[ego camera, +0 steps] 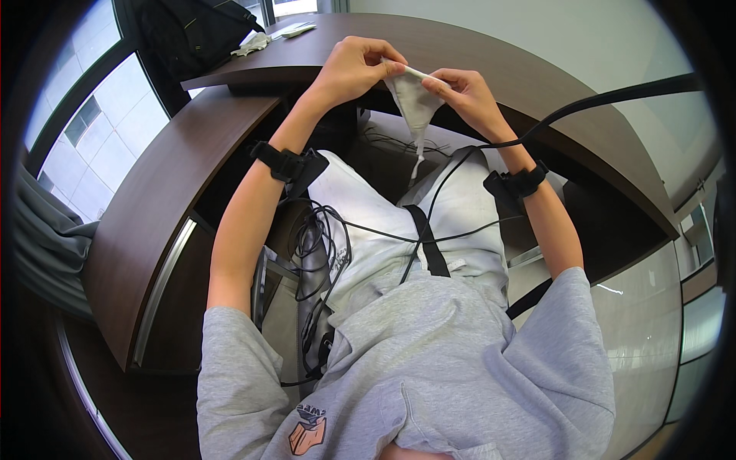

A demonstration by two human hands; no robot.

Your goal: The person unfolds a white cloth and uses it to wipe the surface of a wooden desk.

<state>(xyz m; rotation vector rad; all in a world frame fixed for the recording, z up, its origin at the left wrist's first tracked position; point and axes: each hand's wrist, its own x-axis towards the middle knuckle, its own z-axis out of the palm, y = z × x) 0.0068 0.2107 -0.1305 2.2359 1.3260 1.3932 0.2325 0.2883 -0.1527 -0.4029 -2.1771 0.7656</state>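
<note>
A piece of thin white cloth (415,100) hangs between my hands, in front of the desk's near edge. Its upper edge is stretched taut, and the lower part narrows to a loose, twisted tail above my knees. My left hand (359,63) pinches one upper corner between thumb and fingers. At the other end of that edge, my right hand (463,95) grips the cloth the same way. Whether the cloth is a glove or some other item, I cannot tell.
The curved brown desk (460,43) spans the front, with a side cabinet (172,190) at left. A black backpack (192,37) and a crumpled white cloth (253,43) lie at its far left. Black cables (322,230) cross my lap, and a thick strap (604,103) runs past my right forearm.
</note>
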